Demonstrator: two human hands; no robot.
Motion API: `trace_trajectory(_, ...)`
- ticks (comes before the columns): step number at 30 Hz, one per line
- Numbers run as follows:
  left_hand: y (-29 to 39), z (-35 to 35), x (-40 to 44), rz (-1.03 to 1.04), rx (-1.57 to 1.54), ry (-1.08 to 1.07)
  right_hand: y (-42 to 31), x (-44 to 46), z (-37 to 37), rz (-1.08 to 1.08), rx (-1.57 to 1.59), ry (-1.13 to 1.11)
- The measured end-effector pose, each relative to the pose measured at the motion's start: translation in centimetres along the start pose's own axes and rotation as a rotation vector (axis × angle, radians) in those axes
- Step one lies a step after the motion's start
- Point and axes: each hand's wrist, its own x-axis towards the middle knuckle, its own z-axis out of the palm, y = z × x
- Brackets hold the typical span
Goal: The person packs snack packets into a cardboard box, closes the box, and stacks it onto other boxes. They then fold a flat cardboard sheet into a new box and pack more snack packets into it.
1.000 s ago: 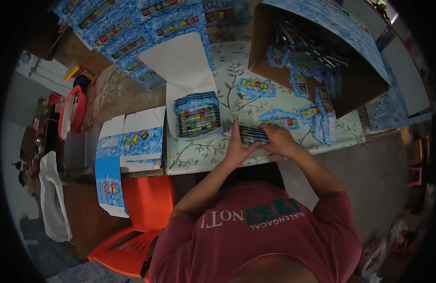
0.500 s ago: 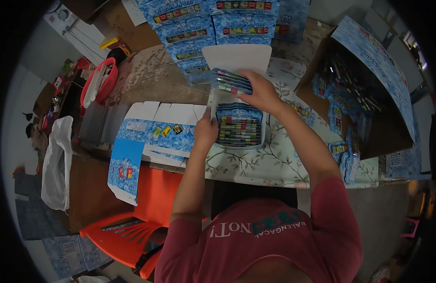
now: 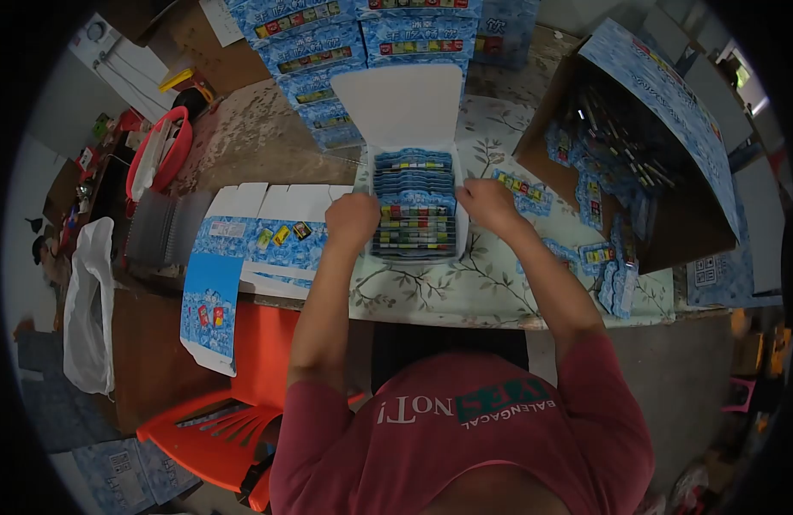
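Note:
An open white box [image 3: 396,259] stands on the floral tablecloth with its lid raised at the back. Blue sachets [image 3: 414,178] with colourful strips fill it in rows from back to front. My left hand [image 3: 353,221] is closed at the box's left wall, and my right hand [image 3: 489,206] is closed at its right wall; the fingertips are partly hidden. Loose blue sachets [image 3: 527,193] lie on the cloth to the right of my right hand.
A large carton [image 3: 697,129] on its side holds many sachets at the right. Blue printed boxes [image 3: 319,60] are stacked behind. Flattened printed cardboard [image 3: 276,236] lies left of the white box. An orange chair [image 3: 208,438] stands below, near a red basket [image 3: 178,154].
The stack of sachets first held between both hands, then lifted over the box by my right hand, now sits in the box's back part. Both hands are now at its sides.

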Motion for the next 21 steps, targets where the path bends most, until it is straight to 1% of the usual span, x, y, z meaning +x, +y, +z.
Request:
trace_trajectory(1,0.7,-1.1,-1.6,0.038,0.012,0.014,-0.2,-0.9,-0.4,-0.065,0.029,0.067)
trace_trajectory(3,1.6,-2.5,-3.2,0.086,0.029,0.035,-0.3,-3.5,-2.4,-0.042,0.051,0.09)
trace_trajectory(4,2.2,-2.6,-3.8,0.08,-0.038,0.023,0.3,-4.6,-3.3,-0.013,0.069,0.093)
trace_trajectory(5,2.5,-2.3,-5.1,0.069,-0.103,-0.01,1.9,-4.5,-3.0,-0.045,0.037,0.081)
trace_trajectory(6,2.8,-1.5,-6.2,0.073,-0.098,-0.032,2.2,-5.8,-2.1,-0.027,0.046,0.07)
trace_trajectory(8,3.9,0.1,-4.8,0.059,-0.086,-0.046,2.5,-4.9,-2.7,-0.005,0.028,0.049)
trace_trajectory(9,4.5,0.1,-4.7,0.024,-0.062,-0.063,2.6,-4.6,-3.2,-0.01,0.02,0.076)
trace_trajectory(11,4.6,0.3,-4.5,0.034,-0.084,-0.057,3.0,-5.8,-3.1,0.051,0.079,0.072)
trace_trajectory(15,4.6,1.0,-4.1,0.043,-0.074,-0.042,4.4,-6.2,-2.5,0.073,0.122,0.078)
trace_trajectory(17,4.4,0.8,-4.3,0.026,-0.105,-0.038,4.9,-6.1,-2.7,0.132,0.212,0.013)
trace_trajectory(18,4.9,0.5,-4.1,0.004,-0.144,-0.026,5.4,-5.9,-3.3,0.139,0.211,0.023)
trace_trajectory(19,5.3,0.5,-4.4,0.009,-0.145,-0.035,6.0,-6.0,-3.5,0.164,0.28,0.062)
trace_trajectory(20,5.5,0.3,-4.8,0.043,-0.193,0.063,6.4,-6.2,-3.5,0.186,0.351,0.096)
trace_trajectory(21,5.6,0.0,-5.1,0.075,-0.238,0.167,7.3,-6.3,-3.4,0.187,0.356,0.091)
